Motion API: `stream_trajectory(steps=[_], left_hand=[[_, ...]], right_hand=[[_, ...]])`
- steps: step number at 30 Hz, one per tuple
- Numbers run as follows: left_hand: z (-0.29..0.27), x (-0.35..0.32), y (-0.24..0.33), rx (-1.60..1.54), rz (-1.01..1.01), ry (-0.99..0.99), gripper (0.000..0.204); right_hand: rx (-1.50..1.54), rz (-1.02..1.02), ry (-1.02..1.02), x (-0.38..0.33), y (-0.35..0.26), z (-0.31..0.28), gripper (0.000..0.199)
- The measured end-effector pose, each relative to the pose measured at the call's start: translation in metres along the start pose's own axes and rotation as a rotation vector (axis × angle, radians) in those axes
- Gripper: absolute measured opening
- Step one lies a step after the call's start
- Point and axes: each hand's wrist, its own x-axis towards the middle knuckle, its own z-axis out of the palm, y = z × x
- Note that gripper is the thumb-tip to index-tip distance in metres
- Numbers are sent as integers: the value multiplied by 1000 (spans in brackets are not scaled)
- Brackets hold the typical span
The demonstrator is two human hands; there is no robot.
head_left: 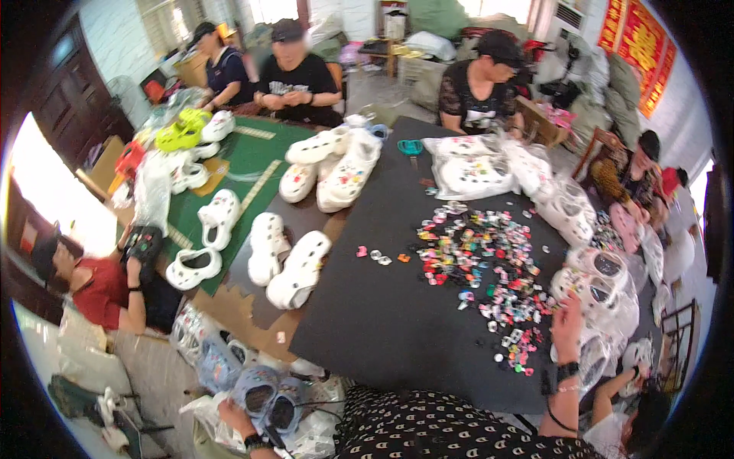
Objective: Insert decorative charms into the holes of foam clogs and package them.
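Black table (359,314): it spreads left of the right hand (566,325) and ahead, to the right, of the left hand (235,414).
Green mat (288,143): it lies well ahead of the left hand, with white clogs on and around it.
Bagged white clogs (573,284): they line the table's far right side, several wearing charms, the nearest just beside the right hand.
Charm pile (482,256): many-coloured, it lies left of and beyond the right hand.
Blue clogs (252,377): 2 sit together just beside the left hand, near clear plastic (202,413).
Hands: the 2 are well apart; the right has its fingers raised, the left reaches to the nearer clog; whether either grips anything cannot be told.
Loose charms (375,255): a few lie left of the pile, well apart from the right hand.
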Motion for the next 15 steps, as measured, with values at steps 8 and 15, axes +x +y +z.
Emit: stream_trajectory(steps=[8, 15], left_hand=[[-137, 15, 81, 99, 336, 410, 13], [-150, 21, 244, -181, 784, 146, 13]], right_hand=[[592, -213, -182, 29, -72, 52, 17], [1041, -580, -396, 48, -182, 11, 50]])
